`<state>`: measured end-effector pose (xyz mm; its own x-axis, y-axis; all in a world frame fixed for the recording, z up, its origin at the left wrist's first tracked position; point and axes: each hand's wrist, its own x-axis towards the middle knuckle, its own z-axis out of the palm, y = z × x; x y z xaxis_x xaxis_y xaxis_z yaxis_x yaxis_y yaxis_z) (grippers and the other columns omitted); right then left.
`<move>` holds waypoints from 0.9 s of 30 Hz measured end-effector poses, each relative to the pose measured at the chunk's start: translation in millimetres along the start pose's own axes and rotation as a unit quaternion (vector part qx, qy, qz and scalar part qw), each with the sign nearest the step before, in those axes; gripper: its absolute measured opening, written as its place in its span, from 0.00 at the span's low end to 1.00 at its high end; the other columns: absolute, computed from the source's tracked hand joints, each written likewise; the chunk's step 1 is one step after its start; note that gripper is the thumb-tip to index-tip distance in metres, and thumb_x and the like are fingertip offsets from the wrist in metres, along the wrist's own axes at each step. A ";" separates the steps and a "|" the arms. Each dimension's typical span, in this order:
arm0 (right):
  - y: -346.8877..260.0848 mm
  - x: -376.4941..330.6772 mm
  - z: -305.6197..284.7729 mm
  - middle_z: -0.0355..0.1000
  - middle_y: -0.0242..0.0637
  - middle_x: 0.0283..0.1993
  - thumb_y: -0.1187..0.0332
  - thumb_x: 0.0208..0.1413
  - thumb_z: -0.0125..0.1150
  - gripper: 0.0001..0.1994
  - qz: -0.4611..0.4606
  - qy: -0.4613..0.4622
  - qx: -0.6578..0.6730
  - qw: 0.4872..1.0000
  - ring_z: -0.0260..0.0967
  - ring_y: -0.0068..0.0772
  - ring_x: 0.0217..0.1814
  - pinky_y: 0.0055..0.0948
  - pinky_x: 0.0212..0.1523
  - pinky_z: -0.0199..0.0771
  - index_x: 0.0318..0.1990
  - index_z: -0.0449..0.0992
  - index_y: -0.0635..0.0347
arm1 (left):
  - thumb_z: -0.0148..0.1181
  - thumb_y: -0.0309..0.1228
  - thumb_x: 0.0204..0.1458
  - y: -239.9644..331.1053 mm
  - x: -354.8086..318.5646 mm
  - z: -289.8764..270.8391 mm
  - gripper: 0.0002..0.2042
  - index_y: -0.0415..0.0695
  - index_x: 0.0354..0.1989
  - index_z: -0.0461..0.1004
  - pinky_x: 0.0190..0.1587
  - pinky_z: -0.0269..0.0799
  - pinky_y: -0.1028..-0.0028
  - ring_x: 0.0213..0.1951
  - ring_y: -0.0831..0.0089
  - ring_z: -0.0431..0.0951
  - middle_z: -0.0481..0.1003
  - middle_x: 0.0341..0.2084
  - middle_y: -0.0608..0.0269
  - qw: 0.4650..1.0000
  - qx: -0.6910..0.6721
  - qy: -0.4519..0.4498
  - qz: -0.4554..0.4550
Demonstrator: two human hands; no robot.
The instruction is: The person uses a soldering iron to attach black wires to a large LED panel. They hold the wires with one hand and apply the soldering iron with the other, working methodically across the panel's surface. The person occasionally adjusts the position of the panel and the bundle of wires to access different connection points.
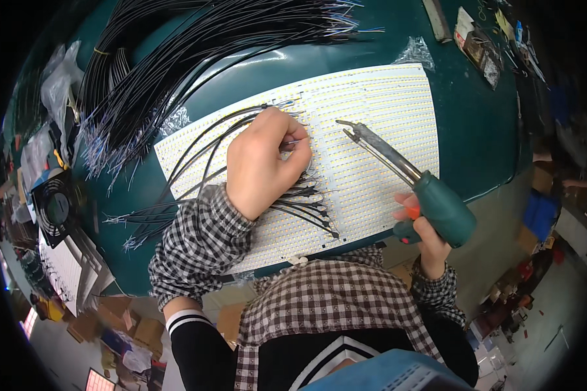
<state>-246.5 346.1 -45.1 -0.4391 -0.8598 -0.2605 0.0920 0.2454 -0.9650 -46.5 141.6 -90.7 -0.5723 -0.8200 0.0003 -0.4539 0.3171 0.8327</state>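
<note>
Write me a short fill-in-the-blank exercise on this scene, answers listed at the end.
1. The green-handled soldering gun with a metal tip is in the person's ____ hand.
2. The large bundle of thin cables at the picture's top is mostly coloured ____.
3. The tabletop under the white LED panel is coloured ____.
4. The black square fan sits on the picture's ____ side.

Missing words: right; black; green; left.

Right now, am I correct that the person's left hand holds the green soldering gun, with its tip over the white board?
Not quite: the head view shows the right hand holding the green soldering gun; its tip is indeed over the white board.
</note>
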 end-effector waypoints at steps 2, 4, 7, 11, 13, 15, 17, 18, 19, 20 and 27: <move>-1.8 -1.6 -0.7 0.76 0.47 0.44 0.61 0.59 0.62 0.21 0.017 0.006 -0.009 1.000 0.77 0.47 0.47 0.42 0.47 0.79 0.49 0.74 0.74 | 0.64 0.23 0.44 1.7 -1.0 1.3 0.05 0.43 0.28 0.73 0.29 0.73 0.70 0.26 0.66 0.78 0.74 0.26 0.61 1.000 -0.022 -0.007 -0.012; -1.4 -0.9 -1.0 0.76 0.46 0.43 0.60 0.58 0.63 0.21 0.014 0.002 -0.017 1.000 0.77 0.46 0.46 0.41 0.47 0.79 0.49 0.75 0.73 | 0.64 0.23 0.44 3.3 -1.3 4.9 0.05 0.43 0.27 0.73 0.28 0.72 0.70 0.26 0.65 0.77 0.74 0.26 0.61 1.000 0.000 0.000 0.004; 0.0 2.7 -9.6 0.76 0.46 0.48 0.69 0.54 0.67 0.25 0.024 -0.041 -0.013 0.999 0.77 0.42 0.49 0.35 0.47 0.81 0.57 0.69 0.72 | 0.64 0.23 0.43 4.7 -0.2 6.3 0.06 0.43 0.27 0.72 0.27 0.71 0.68 0.25 0.64 0.76 0.73 0.25 0.61 1.000 0.013 0.008 0.015; 6.6 -4.1 -7.2 0.76 0.47 0.50 0.75 0.50 0.70 0.30 0.014 -0.013 -0.003 1.000 0.78 0.36 0.49 0.30 0.46 0.82 0.61 0.68 0.72 | 0.64 0.23 0.43 5.2 -0.2 6.5 0.06 0.43 0.27 0.71 0.27 0.71 0.68 0.25 0.64 0.76 0.73 0.25 0.61 1.000 0.016 0.014 0.015; 4.4 -2.9 -6.4 0.76 0.48 0.49 0.76 0.49 0.71 0.31 0.024 -0.021 -0.016 0.999 0.78 0.34 0.47 0.30 0.47 0.82 0.61 0.67 0.73 | 0.64 0.23 0.43 5.0 -0.1 6.0 0.06 0.43 0.27 0.71 0.27 0.70 0.68 0.25 0.64 0.76 0.73 0.25 0.61 1.000 0.017 0.016 0.020; 3.2 -1.6 -5.2 0.77 0.47 0.48 0.76 0.48 0.72 0.32 0.025 -0.030 -0.033 0.999 0.78 0.33 0.46 0.31 0.46 0.82 0.61 0.66 0.73 | 0.64 0.23 0.43 4.2 0.5 5.0 0.06 0.43 0.27 0.71 0.27 0.70 0.68 0.25 0.64 0.76 0.73 0.25 0.61 0.999 0.027 0.012 0.027; 3.2 -0.2 -4.0 0.78 0.47 0.46 0.76 0.48 0.72 0.32 0.015 -0.041 -0.055 0.998 0.78 0.32 0.45 0.31 0.46 0.82 0.62 0.66 0.73 | 0.64 0.23 0.43 4.7 0.8 4.6 0.07 0.44 0.27 0.71 0.26 0.70 0.67 0.24 0.64 0.76 0.73 0.25 0.61 0.999 0.033 0.010 0.021; 5.3 1.1 -5.5 0.78 0.47 0.46 0.76 0.48 0.73 0.32 -0.009 -0.057 -0.068 0.996 0.78 0.31 0.44 0.30 0.46 0.81 0.61 0.66 0.73 | 0.64 0.23 0.43 4.7 0.7 4.7 0.07 0.44 0.27 0.71 0.26 0.70 0.67 0.24 0.64 0.75 0.73 0.25 0.61 0.999 0.036 0.009 0.018; 9.0 2.6 -8.4 0.78 0.47 0.45 0.76 0.48 0.73 0.32 -0.032 -0.072 -0.082 0.994 0.78 0.31 0.44 0.30 0.45 0.81 0.61 0.66 0.73 | 0.64 0.23 0.43 4.3 0.5 4.9 0.07 0.44 0.27 0.71 0.26 0.70 0.67 0.24 0.64 0.75 0.73 0.25 0.61 0.999 0.035 0.011 0.018; 10.0 2.5 -8.1 0.78 0.46 0.45 0.75 0.48 0.73 0.32 -0.040 -0.073 -0.085 0.993 0.78 0.31 0.43 0.30 0.45 0.81 0.61 0.66 0.73 | 0.64 0.23 0.43 3.7 0.6 5.2 0.07 0.44 0.27 0.71 0.26 0.69 0.67 0.24 0.64 0.75 0.72 0.25 0.61 0.999 0.033 0.012 0.018; 8.8 0.7 -2.3 0.78 0.46 0.44 0.75 0.47 0.74 0.33 -0.014 -0.053 -0.086 0.995 0.78 0.30 0.41 0.30 0.44 0.80 0.61 0.67 0.74 | 0.64 0.23 0.42 3.2 1.6 5.9 0.07 0.44 0.25 0.71 0.26 0.69 0.67 0.24 0.63 0.74 0.72 0.24 0.61 0.999 0.021 0.016 0.022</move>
<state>-248.1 348.7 -53.7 -0.3420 -0.9073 -0.2447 -0.0762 0.2863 -0.9551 -52.9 144.2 -91.2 -0.5696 -0.8201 0.0545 -0.4582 0.3720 0.8073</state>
